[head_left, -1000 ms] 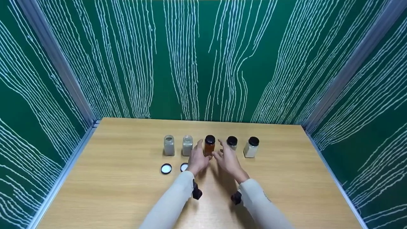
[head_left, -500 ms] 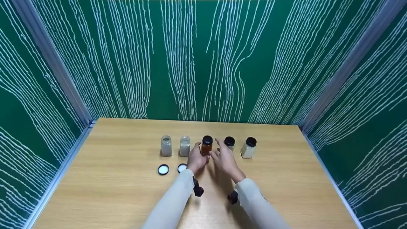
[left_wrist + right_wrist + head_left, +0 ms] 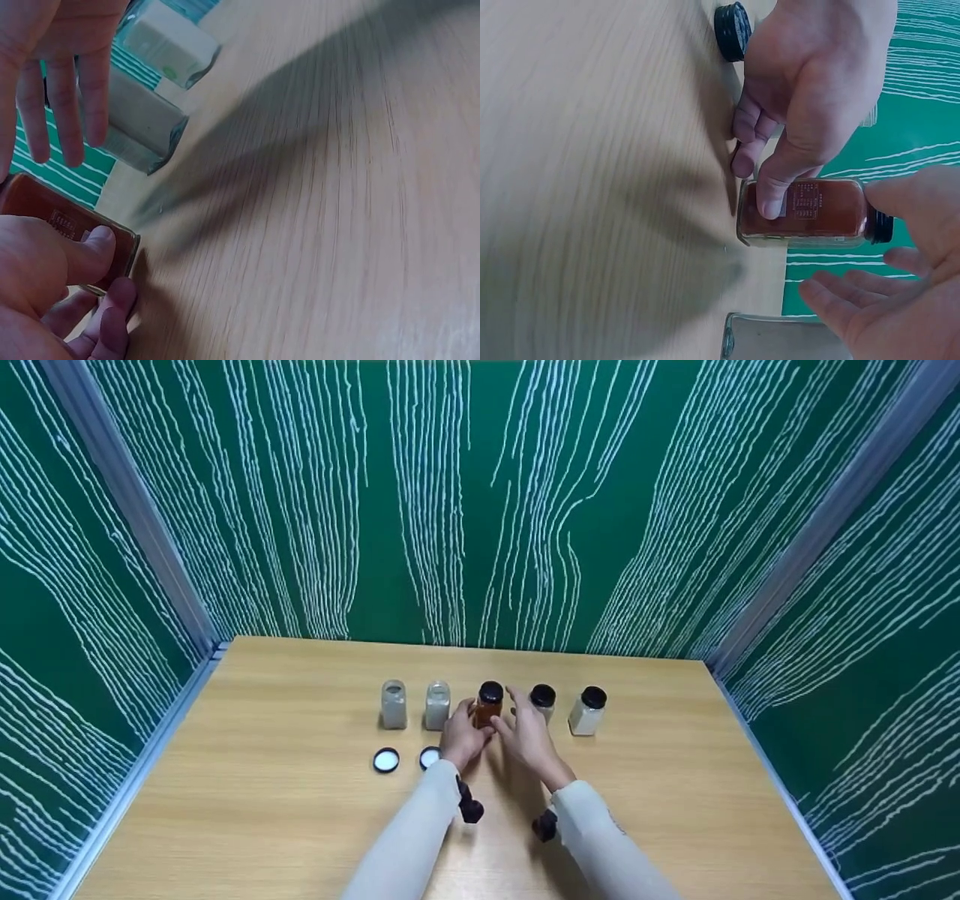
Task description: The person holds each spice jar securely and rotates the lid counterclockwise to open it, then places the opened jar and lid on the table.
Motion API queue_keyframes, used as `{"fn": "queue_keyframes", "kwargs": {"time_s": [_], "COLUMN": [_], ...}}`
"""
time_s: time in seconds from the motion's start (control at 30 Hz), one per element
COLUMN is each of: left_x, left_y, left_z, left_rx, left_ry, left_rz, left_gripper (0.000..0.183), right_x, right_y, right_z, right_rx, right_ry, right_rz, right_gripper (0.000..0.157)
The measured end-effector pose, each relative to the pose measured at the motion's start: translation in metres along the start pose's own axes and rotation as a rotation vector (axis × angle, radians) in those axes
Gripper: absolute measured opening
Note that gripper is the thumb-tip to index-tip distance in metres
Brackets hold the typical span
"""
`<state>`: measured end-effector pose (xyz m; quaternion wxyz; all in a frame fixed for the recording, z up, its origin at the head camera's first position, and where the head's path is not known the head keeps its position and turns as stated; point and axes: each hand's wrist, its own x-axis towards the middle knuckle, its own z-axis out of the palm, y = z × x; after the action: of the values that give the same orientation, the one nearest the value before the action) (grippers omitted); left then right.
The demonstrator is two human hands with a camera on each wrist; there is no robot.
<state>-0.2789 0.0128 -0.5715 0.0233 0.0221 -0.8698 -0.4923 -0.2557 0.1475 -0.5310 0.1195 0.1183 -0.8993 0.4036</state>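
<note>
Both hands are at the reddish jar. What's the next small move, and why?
Probably close the right grip round the black lid and twist: it is open near that lid, while the left grip holds the reddish jar low down. Two jars to its left stand lidless, with loose lids in front.

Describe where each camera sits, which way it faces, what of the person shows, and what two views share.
Head: on the head, facing forward and down at the table, jars and green wall; sleeves, left hand and right hand show.
Left wrist: on that wrist, facing across the table, tilted, towards the red jar; both hands show.
Right wrist: on that wrist, also tilted, facing the red jar and a loose lid; both hands show.
Shared: both wrist views show the left hand gripping the red jar.
</note>
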Motion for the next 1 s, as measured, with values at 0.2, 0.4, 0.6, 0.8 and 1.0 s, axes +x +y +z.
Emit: {"fn": "queue_keyframes", "kwargs": {"time_s": [0.2, 0.4, 0.6, 0.8, 1.0], "left_x": [0.003, 0.003, 0.003, 0.002, 0.005], "left_y": [-0.001, -0.003, -0.002, -0.003, -0.005], "left_z": [0.001, 0.003, 0.005, 0.005, 0.009], "left_rx": [0.024, 0.058, 0.085, 0.125, 0.131], "left_ry": [-0.007, 0.029, 0.054, 0.073, 0.086], "left_rz": [0.001, 0.030, 0.024, 0.014, 0.001], "left_gripper": [0.059, 0.052, 0.047, 0.044, 0.041], "right_x": [0.002, 0.004, 0.008, 0.011, 0.014], "right_y": [-0.001, -0.003, -0.002, 0.000, 0.000], "right_z": [0.002, 0.004, 0.006, 0.014, 0.020], "right_rx": [0.015, 0.030, 0.059, 0.130, 0.177], "right_ry": [0.026, 0.067, 0.083, 0.123, 0.141], "right_rz": [0.027, 0.043, 0.086, 0.106, 0.126], "right_gripper": [0.060, 0.059, 0.057, 0.058, 0.056]}}
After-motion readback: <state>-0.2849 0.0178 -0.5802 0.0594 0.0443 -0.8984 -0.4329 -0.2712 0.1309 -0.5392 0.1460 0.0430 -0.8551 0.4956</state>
